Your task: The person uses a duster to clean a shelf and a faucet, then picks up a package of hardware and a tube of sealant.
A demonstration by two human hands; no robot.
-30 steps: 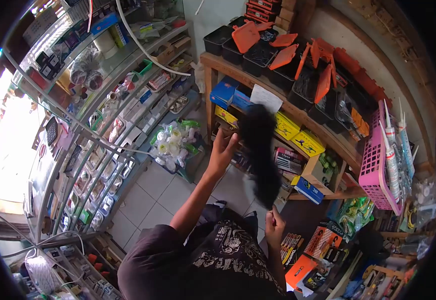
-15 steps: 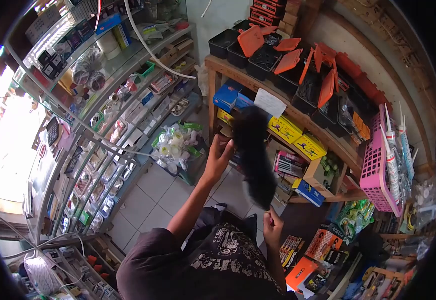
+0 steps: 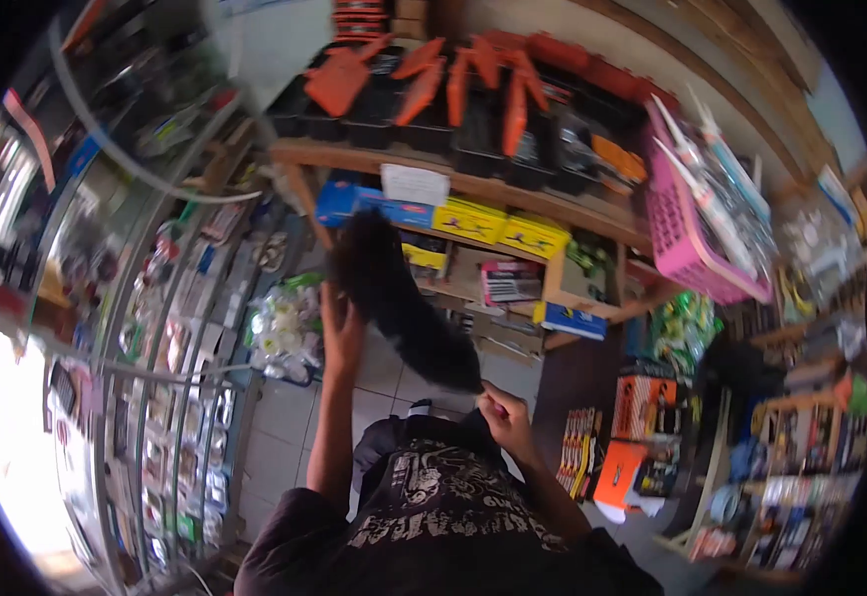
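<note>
A black fluffy feather duster slants across the middle of the view, its thick tip toward the upper left. My right hand is closed round its handle at the lower right end. My left hand is raised beside the duster's upper part; the fingers are blurred and partly hidden behind the feathers. Beyond the duster stands a wooden shelf with yellow boxes, a blue box and a white paper sheet at its front.
Black bins with orange lids line the shelf top. A pink basket holds several sealant tubes. Glass display shelves run along the left, near a pile of bagged goods. Orange boxes lie at the lower right.
The view has swung right, so the shelf and bins now sit further left. Both hands and the duster have shifted left in view, and the duster slants more.
</note>
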